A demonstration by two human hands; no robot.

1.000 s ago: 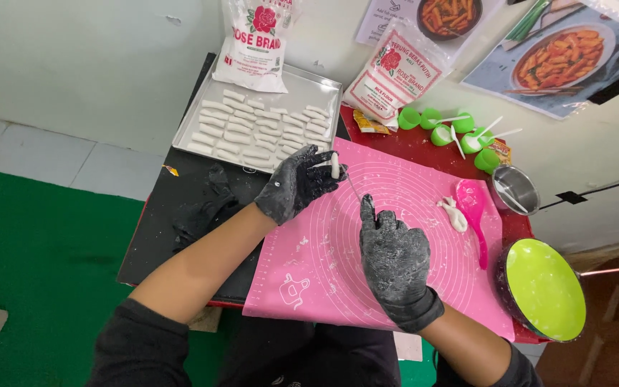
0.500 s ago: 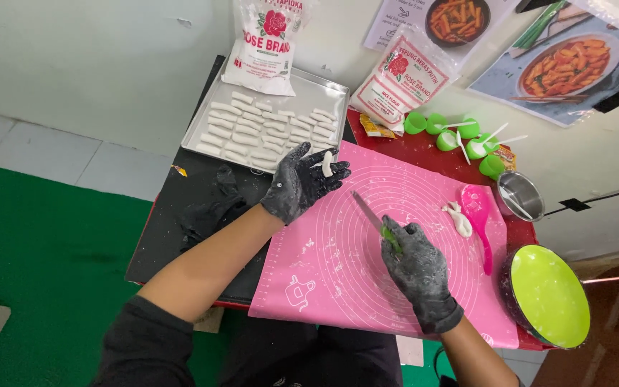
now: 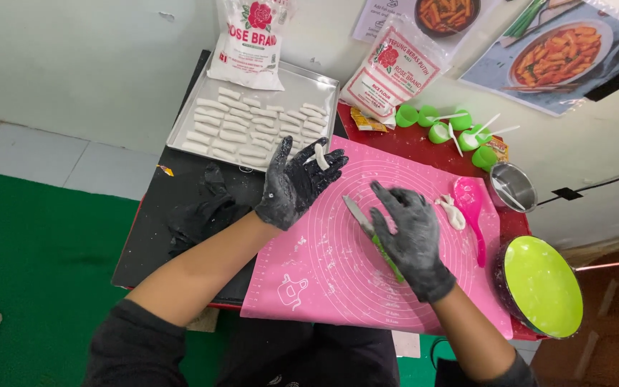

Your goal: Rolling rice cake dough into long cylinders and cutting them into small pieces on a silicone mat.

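My left hand (image 3: 296, 185), in a floury black glove, is raised palm-up over the top left corner of the pink silicone mat (image 3: 324, 276). A small white dough piece (image 3: 321, 158) rests on its fingers. My right hand (image 3: 411, 240), also gloved, hovers with fingers spread over a green-handled knife (image 3: 358, 213). The knife lies on the mat, its handle hidden under the palm. Behind the left hand is a metal tray (image 3: 317, 89) with rows of several white dough sticks (image 3: 241, 132).
A pink spatula (image 3: 473, 209) and a white dough lump (image 3: 453, 213) lie on the mat's right side. Green cups (image 3: 440, 131), a metal bowl (image 3: 514, 188) and a green plate (image 3: 542, 287) stand to the right. Two flour bags (image 3: 248, 39) lean on the wall. Crumpled black gloves (image 3: 202, 215) lie at left.
My right hand moved forward, laid the knife on the mat and spread its fingers. My left hand kept the dough piece and opened its palm upward.
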